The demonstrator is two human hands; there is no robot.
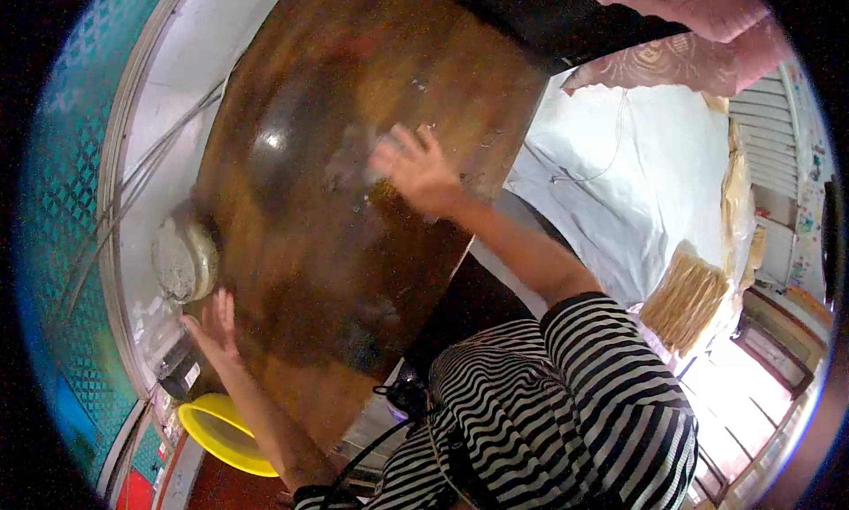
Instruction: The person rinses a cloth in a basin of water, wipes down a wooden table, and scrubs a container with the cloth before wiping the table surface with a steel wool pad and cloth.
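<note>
My right hand (417, 172) is over the brown wooden tabletop (301, 236), fingers spread and slightly blurred, with nothing in it. Whether its palm touches the surface I cannot tell. Beside it, a small yellowish-brown patch (384, 193) and some pale specks show on the wood. Near the table's left edge, my left hand (217, 330) is raised with fingers apart, also holding nothing. Just beyond its fingertips sits a round, pale, see-through container (184, 259), whose contents I cannot make out.
A yellow basin (227, 435) stands below my left forearm, near a dark box-like object (179, 370). Grey cables (168, 139) run along the white ledge at the left. To the right are a white sheet (619, 183), a brown fibrous bundle (685, 302) and pink cloth (663, 59).
</note>
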